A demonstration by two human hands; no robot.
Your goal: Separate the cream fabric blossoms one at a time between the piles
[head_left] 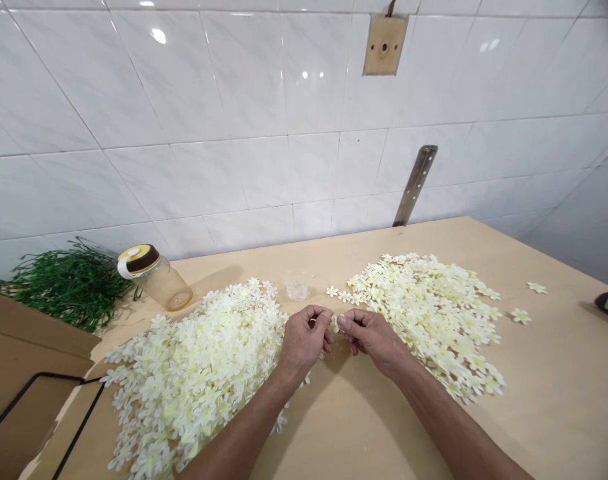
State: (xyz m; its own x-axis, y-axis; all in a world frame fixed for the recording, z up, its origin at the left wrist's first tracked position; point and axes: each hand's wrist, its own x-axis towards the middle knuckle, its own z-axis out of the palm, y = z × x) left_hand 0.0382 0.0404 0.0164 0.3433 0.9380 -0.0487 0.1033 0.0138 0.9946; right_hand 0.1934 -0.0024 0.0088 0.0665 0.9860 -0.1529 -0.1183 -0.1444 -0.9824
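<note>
My left hand [305, 335] is closed in a pinch, thumb against forefinger; whatever lies between its fingertips is too small to make out. Close beside it, my right hand [373, 338] pinches a small pale yellow-white artificial flower [335, 325], partly covered by the fingers. A large heap of white flowers [199, 380] spreads to the left, partly behind my left forearm. On the right lies a second heap, of pale yellow flowers [429, 313]. Just beyond my hands stands a small clear plastic cup [297, 289].
A bottle [165, 283] with a yellow and brown lid stands at the back left, near green artificial stems [77, 283]. A cardboard box [34, 360] and a black wire-like loop are at the left edge. Two loose flowers lie right. A tiled wall [254, 100] backs the table.
</note>
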